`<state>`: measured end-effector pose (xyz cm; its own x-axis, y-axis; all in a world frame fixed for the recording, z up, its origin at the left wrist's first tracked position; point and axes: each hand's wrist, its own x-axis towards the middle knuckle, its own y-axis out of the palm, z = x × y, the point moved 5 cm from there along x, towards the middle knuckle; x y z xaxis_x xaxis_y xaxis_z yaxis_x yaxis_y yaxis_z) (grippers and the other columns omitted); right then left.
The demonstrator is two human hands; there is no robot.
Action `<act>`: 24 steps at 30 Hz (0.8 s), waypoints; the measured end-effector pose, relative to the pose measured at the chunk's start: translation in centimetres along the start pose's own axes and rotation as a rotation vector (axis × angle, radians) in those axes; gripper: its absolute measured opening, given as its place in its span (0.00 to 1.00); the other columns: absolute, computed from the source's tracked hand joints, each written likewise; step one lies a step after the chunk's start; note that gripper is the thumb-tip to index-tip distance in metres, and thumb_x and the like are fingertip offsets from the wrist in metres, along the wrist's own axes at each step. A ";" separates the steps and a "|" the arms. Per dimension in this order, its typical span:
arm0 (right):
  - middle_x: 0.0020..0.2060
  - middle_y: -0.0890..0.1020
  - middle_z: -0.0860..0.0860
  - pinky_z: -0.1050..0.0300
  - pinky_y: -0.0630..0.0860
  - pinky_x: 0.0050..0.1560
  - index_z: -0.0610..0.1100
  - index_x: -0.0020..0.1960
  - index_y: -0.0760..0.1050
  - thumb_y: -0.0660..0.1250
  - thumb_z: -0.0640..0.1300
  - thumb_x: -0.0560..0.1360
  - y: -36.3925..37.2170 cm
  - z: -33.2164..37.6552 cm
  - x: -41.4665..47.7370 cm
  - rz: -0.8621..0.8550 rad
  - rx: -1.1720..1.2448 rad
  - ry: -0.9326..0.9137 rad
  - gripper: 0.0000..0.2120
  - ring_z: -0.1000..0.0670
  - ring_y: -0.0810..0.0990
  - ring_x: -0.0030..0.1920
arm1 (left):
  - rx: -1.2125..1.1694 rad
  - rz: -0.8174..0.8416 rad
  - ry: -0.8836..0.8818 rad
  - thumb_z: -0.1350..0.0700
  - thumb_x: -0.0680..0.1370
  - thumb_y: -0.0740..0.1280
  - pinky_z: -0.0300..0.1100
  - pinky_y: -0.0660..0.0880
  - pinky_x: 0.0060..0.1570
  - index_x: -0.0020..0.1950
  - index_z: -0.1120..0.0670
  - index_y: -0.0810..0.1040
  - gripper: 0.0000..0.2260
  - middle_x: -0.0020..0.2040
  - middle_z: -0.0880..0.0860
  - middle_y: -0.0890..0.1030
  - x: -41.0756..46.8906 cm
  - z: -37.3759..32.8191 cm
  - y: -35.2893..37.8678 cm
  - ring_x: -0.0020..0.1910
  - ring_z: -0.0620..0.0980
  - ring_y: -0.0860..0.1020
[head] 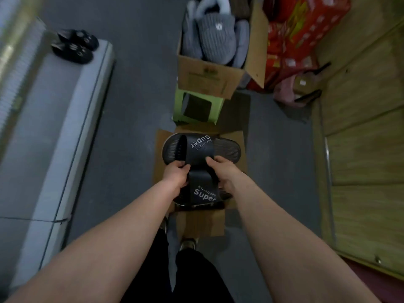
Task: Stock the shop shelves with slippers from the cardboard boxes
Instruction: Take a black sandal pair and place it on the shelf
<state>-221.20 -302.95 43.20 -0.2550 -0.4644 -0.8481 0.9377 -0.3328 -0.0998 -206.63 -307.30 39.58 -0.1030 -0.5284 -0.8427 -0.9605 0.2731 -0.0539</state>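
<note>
Head view: both hands grip a pair of black slides, left hand [176,173] and right hand [223,171] curled around the straps where the nearer slide [204,193] meets the farther one [201,148]. Directly beneath them lies an open cardboard box [166,147] on the floor. Best to keep the pair pressed together while carrying. Beyond the hands, another box [207,77] holds grey slippers [216,38]; far to their left, a shelf [54,119] carries dark slippers [74,45].

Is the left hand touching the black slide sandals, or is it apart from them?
Touching. The head view shows left hand fingers curled around the black slide sandals.
</note>
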 end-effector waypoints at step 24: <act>0.63 0.76 0.50 0.37 0.74 0.61 0.70 0.55 0.67 0.61 0.42 0.67 3.1 21.4 -14.4 -0.031 -0.936 -0.705 0.25 0.42 0.77 0.58 | 0.290 -0.281 0.531 0.58 0.76 0.70 0.50 0.77 0.48 0.55 0.62 0.78 0.11 0.51 0.60 0.82 -13.8 -15.1 -11.7 0.49 0.57 0.80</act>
<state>-219.71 -314.88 66.26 -0.0794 -0.9168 -0.3914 0.6618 0.2452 -0.7084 -197.91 -315.37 59.95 -0.0438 -0.9148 -0.4014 -0.8687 0.2333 -0.4369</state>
